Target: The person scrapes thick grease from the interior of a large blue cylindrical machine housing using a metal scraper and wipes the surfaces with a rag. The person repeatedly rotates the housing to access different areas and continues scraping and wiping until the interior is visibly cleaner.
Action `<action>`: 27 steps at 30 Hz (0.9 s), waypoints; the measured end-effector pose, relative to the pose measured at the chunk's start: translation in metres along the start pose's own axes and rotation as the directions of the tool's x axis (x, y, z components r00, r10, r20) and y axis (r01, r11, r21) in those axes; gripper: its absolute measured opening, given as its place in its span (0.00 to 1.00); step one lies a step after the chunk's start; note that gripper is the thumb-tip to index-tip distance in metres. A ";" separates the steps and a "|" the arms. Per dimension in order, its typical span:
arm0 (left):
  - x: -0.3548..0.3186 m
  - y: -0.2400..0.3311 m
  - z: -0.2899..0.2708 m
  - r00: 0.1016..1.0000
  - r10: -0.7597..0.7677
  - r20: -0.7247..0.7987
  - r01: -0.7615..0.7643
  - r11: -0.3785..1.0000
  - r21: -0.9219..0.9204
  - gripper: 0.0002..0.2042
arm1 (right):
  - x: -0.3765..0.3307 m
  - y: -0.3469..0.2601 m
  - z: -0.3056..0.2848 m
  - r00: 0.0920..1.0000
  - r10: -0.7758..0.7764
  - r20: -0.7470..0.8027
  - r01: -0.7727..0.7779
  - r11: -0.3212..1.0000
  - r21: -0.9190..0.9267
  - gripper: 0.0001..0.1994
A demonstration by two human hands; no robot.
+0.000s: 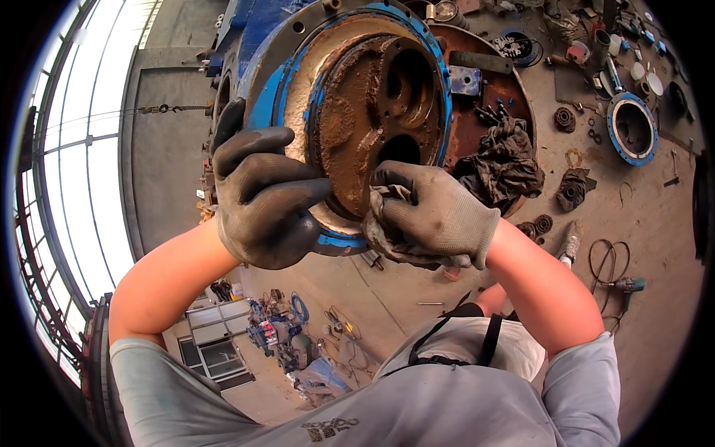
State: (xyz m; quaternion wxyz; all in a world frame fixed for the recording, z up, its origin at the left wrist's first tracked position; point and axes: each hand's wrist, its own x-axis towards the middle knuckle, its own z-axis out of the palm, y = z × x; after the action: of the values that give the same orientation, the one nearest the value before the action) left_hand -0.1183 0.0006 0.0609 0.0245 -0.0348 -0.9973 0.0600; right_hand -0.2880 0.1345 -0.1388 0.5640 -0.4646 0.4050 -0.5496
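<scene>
A crumpled grey rag [378, 223] is gripped by the gloved right hand [439, 205], the fingers being closed and bunched upon it; it is held at the lower edge of a rust-brown plate [339, 123], though whether the plate is touched cannot be told; the plate is seated within a large round housing [262, 108], edged in blue, and is pierced by dark openings whose depths are hidden; the gloved left hand [264, 194] is placed before the housing's left side, its fingers half bent and spaced apart, with nothing seen to be held.

Beyond the housing, a rusty round pan [465, 39] is loaded with a blackened cloth [503, 160], a blue block [465, 80], a flat metal bar [482, 61] and a scatter of small bolts [506, 104]; farther off, a round dish [535, 58] is filled with small metal pieces [512, 46]; a blue-rimmed ring casting [614, 125] is laid on the floor, its hollow dark brown within; near it a white cup [614, 45] is seen, its contents too small to be made out; a corded power tool [630, 284] is left lower down at the right.
</scene>
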 end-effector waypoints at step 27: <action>-0.018 0.103 0.010 0.615 -0.283 -0.736 0.286 0.950 -0.127 0.23 | -0.128 -0.043 -0.049 0.984 -0.091 -0.151 0.175 0.393 0.903 0.34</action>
State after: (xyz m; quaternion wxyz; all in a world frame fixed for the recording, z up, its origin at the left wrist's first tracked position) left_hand -0.0937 0.0998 0.0373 0.4396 0.1020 -0.8916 0.0373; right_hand -0.3544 0.2599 -0.1155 0.6640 -0.0912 0.0226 -0.7418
